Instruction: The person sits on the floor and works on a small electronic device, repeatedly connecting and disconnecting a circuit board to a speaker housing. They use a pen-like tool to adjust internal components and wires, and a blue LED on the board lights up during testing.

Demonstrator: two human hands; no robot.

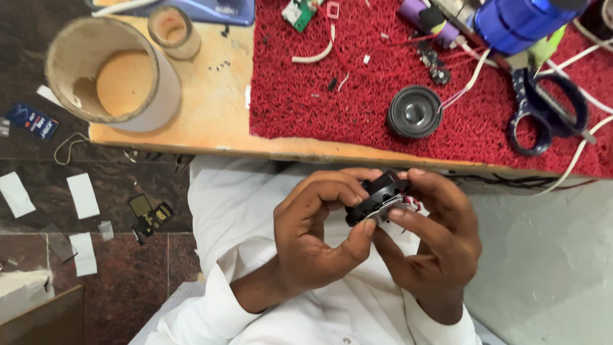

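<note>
Both my hands hold a small black round speaker part (377, 195) over my lap, below the table's front edge. My left hand (313, 236) wraps it from the left, thumb against its underside. From the right, my right hand (434, 239) grips it, fingers over a silver metal piece and thin red wires on its side. A second round black speaker (414, 112) lies on the red mat (306, 96), with thin wires leading up and to the right.
On the wooden table (211, 121) stand a large cardboard tube (112, 73) and a smaller one (174, 29). Blue-handled scissors (543, 112), a blue cylinder (517, 22), a small green circuit board (299, 13) and white wires lie on the mat. Paper scraps litter the dark floor at left.
</note>
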